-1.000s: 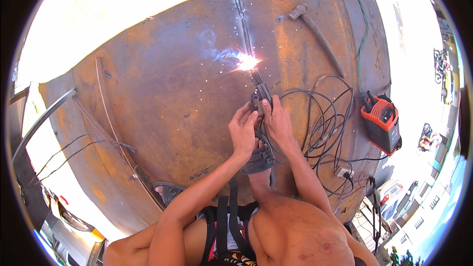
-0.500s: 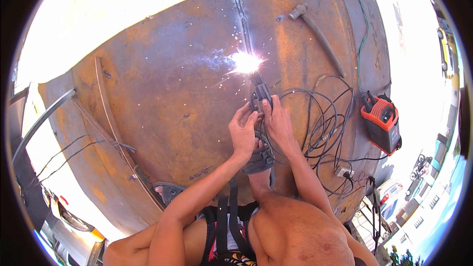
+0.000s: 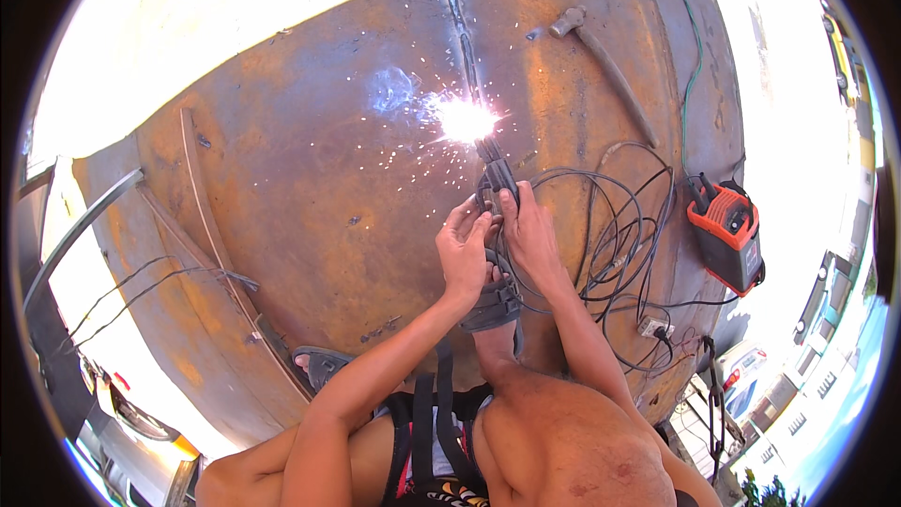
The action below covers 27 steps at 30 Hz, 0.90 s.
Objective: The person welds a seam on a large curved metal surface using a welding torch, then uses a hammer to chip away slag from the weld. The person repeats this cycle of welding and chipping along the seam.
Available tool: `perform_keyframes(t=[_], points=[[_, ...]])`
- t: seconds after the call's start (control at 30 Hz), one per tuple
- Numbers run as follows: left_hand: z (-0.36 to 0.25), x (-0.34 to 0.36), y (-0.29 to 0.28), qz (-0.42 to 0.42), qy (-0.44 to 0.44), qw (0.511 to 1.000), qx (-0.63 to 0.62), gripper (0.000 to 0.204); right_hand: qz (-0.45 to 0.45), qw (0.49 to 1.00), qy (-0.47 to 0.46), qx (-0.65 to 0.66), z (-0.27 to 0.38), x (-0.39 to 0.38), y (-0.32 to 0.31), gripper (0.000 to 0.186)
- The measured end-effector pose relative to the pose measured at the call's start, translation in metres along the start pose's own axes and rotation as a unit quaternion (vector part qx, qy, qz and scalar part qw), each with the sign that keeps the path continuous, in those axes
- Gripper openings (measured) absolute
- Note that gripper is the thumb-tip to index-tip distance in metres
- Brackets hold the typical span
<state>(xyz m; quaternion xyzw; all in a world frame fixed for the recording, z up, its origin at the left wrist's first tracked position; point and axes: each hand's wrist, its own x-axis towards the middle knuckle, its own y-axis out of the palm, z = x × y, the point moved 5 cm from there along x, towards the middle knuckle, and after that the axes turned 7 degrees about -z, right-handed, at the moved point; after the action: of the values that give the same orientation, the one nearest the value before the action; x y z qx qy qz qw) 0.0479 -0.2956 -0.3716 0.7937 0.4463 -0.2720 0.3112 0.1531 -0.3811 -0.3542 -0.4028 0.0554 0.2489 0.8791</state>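
Both my hands grip a dark welding electrode holder (image 3: pixel 497 169): my left hand (image 3: pixel 463 249) closed at its left and lower end, my right hand (image 3: pixel 530 230) closed on its right side. A white-hot arc (image 3: pixel 467 120) throws sparks and bluish smoke just beyond its tip, on the dark seam (image 3: pixel 459 19) that runs up the rusty steel plate (image 3: pixel 300 178). Directly beneath my hands is my foot in a black sandal (image 3: pixel 490 308); the glare hides the point of contact.
Right of the seam lie a hammer (image 3: pixel 610 70), looped cables (image 3: pixel 615 225), a red-and-black welding machine (image 3: pixel 724 235) and a socket block (image 3: pixel 654 329). Metal strips (image 3: pixel 197 197) lie at left. Another sandalled foot (image 3: pixel 321 366) rests lower left. Vehicles line the bright right edge.
Sparks scatter more widely, especially down and left, and the smoke puff has changed shape. My hands and the holder look almost still. Vehicles at the far right have shifted.
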Motion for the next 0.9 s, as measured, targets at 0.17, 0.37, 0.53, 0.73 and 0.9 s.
perform_keyframes(t=[0.17,0.37,0.53,0.73,0.9], points=[[0.0004,0.0003,-0.0003,0.004,0.01,1.0,-0.004,0.036,0.01,1.0,0.011,-0.006,0.0014,-0.0008,-0.001,0.035],[-0.0012,-0.0013,0.0006,0.0,0.004,1.0,-0.002,0.036,0.016,1.0,0.015,-0.013,0.0053,-0.0014,-0.0038,0.033],[-0.002,-0.0021,0.0015,-0.002,0.008,1.0,0.009,0.039,0.01,1.0,0.004,0.001,0.0064,-0.0009,-0.0045,0.033],[-0.0018,-0.0029,0.0017,0.0,0.01,1.0,0.01,0.038,0.01,1.0,0.011,-0.013,0.0,-0.0014,-0.0013,0.033],[0.0004,-0.002,0.0002,-0.001,0.008,1.0,0.004,0.036,0.021,1.0,0.02,-0.01,0.0011,-0.002,-0.0015,0.034]])
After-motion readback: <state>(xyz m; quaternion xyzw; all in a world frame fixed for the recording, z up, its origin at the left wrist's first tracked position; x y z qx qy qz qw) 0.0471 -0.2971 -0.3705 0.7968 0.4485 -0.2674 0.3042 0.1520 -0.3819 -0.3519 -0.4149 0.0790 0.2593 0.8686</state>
